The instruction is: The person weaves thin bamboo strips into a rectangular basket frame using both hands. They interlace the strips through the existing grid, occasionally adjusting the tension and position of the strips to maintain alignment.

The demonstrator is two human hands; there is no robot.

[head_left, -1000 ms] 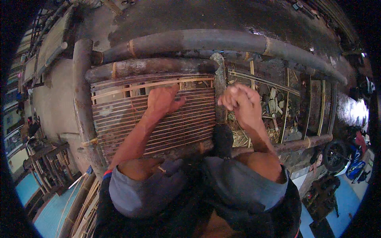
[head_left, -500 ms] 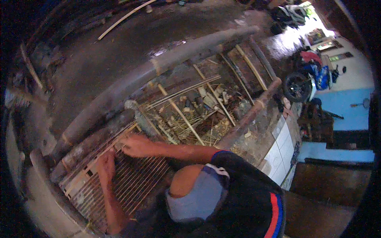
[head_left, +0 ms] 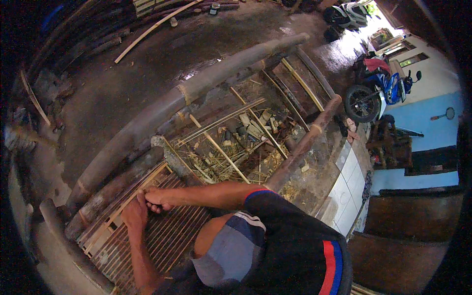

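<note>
While both hands were working at the far edge of the slatted panel [head_left: 172, 233], the panel sat at lower left in the head view, set inside a frame of thick dark poles; its slats were long, thin and roughly parallel, long axis running diagonally from lower left up to upper right, dark gaps between them; a wider pale strip [head_left: 153, 176] lay along the panel's far edge on about the same heading, upper end pointing at the stub post [head_left: 170, 153], lower end toward the left post [head_left: 69, 241]; left hand [head_left: 133, 211] came up from the lower edge, forearm crossing over the slats, fingers bent at the strip; right hand [head_left: 158, 199] came in from the right, forearm near level, fingers curled; the two hands were together, touching at the fingers; couldn't tell whether either had a grip on the strip or on something smaller, fingers hid it; a short log [head_left: 115, 187] ran just beyond the strip, near parallel to it; past that, the long top pole [head_left: 184, 93] followed the same diagonal, bowed by the lens; to the right of the stub post, the next bay held spaced crosspieces [head_left: 223, 155] slanting down to the right, across the slat direction, with a pair of thin strips [head_left: 221, 121] lying over them and wood scraps [head_left: 253, 129] below.
</note>
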